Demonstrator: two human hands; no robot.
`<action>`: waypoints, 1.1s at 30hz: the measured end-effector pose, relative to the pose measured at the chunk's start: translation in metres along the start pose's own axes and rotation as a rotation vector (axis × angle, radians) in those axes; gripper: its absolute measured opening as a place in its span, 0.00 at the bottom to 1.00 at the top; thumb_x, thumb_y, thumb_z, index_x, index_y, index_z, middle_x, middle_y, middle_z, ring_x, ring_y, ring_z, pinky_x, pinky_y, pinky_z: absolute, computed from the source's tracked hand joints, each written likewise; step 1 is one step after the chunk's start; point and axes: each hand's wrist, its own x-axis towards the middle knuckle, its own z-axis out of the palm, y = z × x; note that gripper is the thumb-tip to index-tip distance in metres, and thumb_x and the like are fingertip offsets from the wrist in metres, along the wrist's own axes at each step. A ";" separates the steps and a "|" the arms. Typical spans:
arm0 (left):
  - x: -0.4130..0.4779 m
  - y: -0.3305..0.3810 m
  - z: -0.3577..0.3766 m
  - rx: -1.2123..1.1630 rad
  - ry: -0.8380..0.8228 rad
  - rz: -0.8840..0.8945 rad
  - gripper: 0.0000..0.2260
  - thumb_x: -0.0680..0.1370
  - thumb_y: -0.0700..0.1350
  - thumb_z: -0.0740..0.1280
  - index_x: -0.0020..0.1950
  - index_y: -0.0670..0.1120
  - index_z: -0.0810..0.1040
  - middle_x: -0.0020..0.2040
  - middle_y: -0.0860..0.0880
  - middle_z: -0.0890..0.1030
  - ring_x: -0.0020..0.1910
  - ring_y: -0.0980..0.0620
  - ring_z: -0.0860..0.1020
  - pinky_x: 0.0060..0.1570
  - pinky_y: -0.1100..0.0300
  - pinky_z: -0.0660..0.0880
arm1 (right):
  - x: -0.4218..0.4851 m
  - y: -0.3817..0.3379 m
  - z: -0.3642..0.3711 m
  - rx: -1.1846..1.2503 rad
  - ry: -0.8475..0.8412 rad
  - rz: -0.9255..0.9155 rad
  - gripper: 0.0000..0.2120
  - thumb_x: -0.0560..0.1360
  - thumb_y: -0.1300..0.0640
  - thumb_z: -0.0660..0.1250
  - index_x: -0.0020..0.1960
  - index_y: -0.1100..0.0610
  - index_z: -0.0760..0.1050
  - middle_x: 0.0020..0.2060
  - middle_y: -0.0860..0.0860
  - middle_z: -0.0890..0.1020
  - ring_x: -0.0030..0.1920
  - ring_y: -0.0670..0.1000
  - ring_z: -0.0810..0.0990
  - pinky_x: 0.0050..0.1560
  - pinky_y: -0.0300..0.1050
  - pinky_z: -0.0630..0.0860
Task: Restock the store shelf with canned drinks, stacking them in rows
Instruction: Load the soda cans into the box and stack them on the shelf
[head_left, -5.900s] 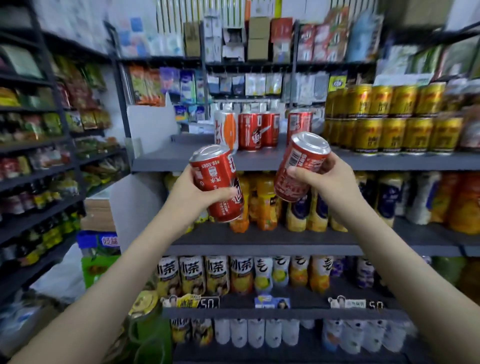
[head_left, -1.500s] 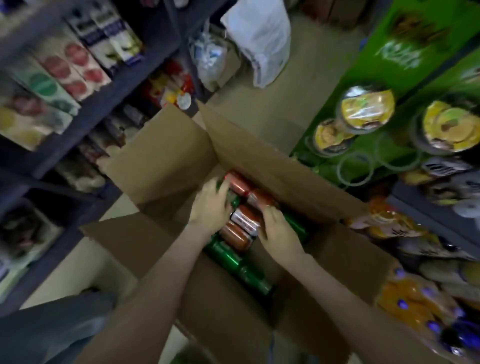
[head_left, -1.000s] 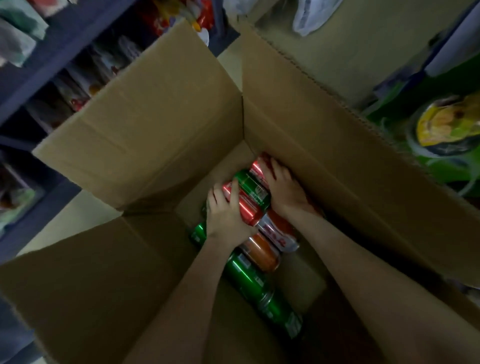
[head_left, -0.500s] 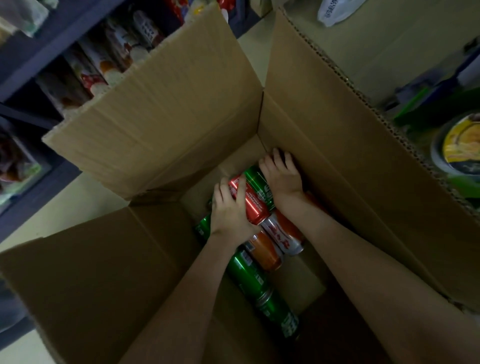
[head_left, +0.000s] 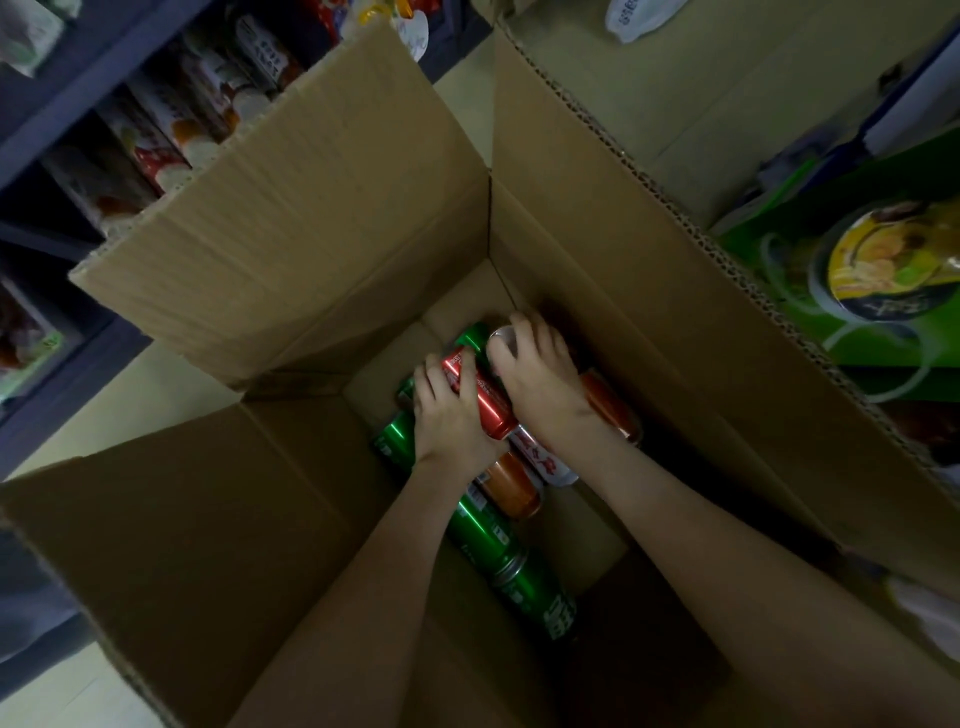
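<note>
Head view, left grip (head_left: 451, 422) round red can (head_left: 487, 399), right grip (head_left: 541, 380) clasping silver-ended can (head_left: 502, 337)

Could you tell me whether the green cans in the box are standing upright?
No, the green cans lie on their sides on the floor of the cardboard box.

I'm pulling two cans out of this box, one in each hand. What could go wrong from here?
1. The left hand grips the red can, which lies on other loose cans; lifting it may let the green can beside it roll.
2. The right hand holds the silver-topped can near its end, so it might slip.
3. A can dropped into the deep cardboard box could dent.
</note>
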 end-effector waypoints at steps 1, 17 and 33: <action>-0.001 0.001 0.000 -0.004 -0.008 0.004 0.52 0.65 0.57 0.76 0.77 0.50 0.43 0.75 0.40 0.47 0.74 0.39 0.47 0.71 0.44 0.54 | -0.001 -0.003 0.000 0.008 -0.031 0.014 0.33 0.67 0.57 0.75 0.66 0.60 0.64 0.67 0.62 0.67 0.68 0.62 0.67 0.68 0.56 0.65; -0.096 0.079 -0.078 -0.170 -0.034 0.330 0.52 0.62 0.56 0.77 0.76 0.50 0.49 0.72 0.45 0.49 0.72 0.40 0.48 0.70 0.44 0.56 | -0.184 0.036 -0.092 0.575 0.335 0.405 0.33 0.64 0.60 0.78 0.65 0.63 0.68 0.58 0.57 0.75 0.59 0.56 0.70 0.59 0.38 0.60; -0.371 0.306 -0.115 -0.123 0.241 0.953 0.51 0.57 0.60 0.76 0.75 0.53 0.55 0.69 0.48 0.55 0.71 0.44 0.55 0.71 0.50 0.59 | -0.537 0.130 -0.254 0.730 0.872 0.589 0.33 0.64 0.55 0.79 0.65 0.54 0.70 0.52 0.42 0.71 0.57 0.45 0.66 0.59 0.40 0.64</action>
